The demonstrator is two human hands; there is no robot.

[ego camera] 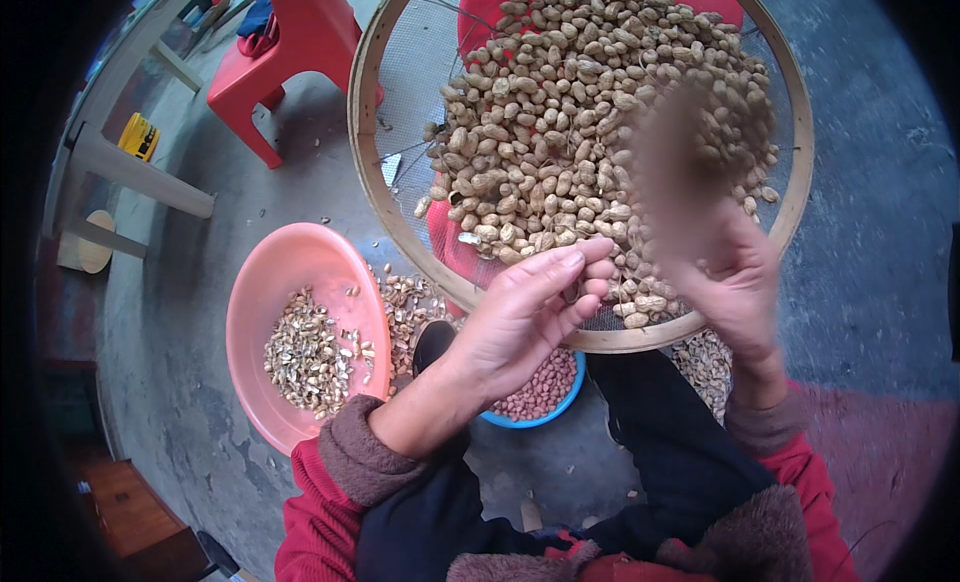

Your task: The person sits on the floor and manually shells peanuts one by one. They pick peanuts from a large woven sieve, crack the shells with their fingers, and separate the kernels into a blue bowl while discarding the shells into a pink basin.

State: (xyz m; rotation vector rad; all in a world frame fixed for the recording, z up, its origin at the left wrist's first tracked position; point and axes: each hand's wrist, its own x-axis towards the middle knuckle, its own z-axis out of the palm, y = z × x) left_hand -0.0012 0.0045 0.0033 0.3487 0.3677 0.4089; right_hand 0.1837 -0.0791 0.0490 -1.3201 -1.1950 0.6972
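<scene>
A round, wood-rimmed wire-mesh sieve (358, 116) holds a broad heap of unshelled peanuts (555, 116). Over the sieve's near rim is my left hand (532, 304), its fingers curled and the thumb lying along the forefinger. Whether anything sits inside those fingers is hidden. My right hand (724, 263) is above the right side of the heap, badly blurred, so its fingers and any contents cannot be made out. Below my left wrist, a blue bowl (525, 423) contains reddish shelled peanut kernels (536, 390), partly covered by my forearm and the sieve.
A pink plastic basin (247, 312) with broken peanut shells (304, 349) stands at left. More shells (409, 300) litter the floor beside it. Red plastic (480, 4) shows beneath the sieve. Further off are a red chair (300, 49), a table leg (142, 169) and a yellow tub (139, 137).
</scene>
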